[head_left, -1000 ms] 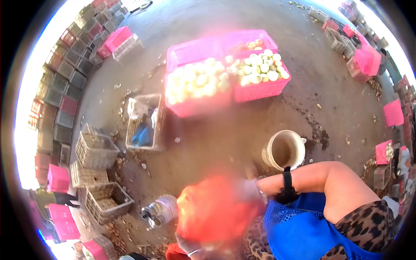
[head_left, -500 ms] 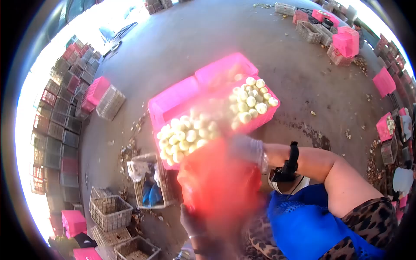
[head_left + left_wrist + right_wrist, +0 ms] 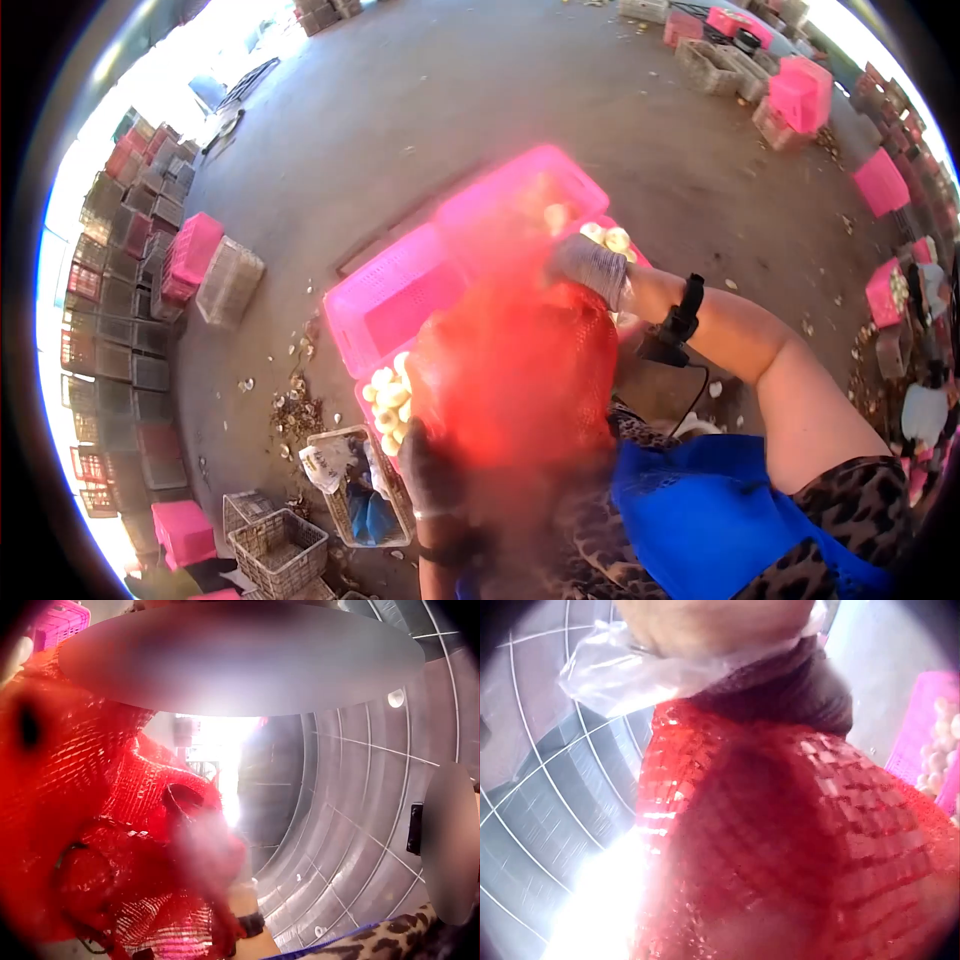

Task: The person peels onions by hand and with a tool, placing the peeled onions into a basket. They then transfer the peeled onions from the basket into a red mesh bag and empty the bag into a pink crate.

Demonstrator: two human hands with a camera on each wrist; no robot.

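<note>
A large red mesh bag (image 3: 510, 390) hangs between my two hands, blurred in the head view. My right hand (image 3: 590, 268), in a grey glove, grips the bag near its upper right edge; the right wrist view shows the dark glove (image 3: 780, 694) against the mesh, with a clear plastic cuff behind it. My left hand (image 3: 432, 465), also gloved, holds the bag's left side, its fingers partly hidden by the mesh. Beneath and beyond the bag are pink crates (image 3: 390, 285). Pale round onions (image 3: 388, 405) show at the bag's left, and more onions (image 3: 612, 238) beside my right hand.
A grey crate (image 3: 345, 525) with white and blue plastic stands at the lower left, near another slatted crate (image 3: 280, 550). Stacked crates (image 3: 130, 300) line the left side. Scraps (image 3: 297, 410) litter the floor. Pink crates (image 3: 800, 95) stand at the far right.
Both hands have lifted the red mesh bag forward from my lap over the pink crates, which it now largely covers. The head view has shifted, and the bucket is mostly hidden.
</note>
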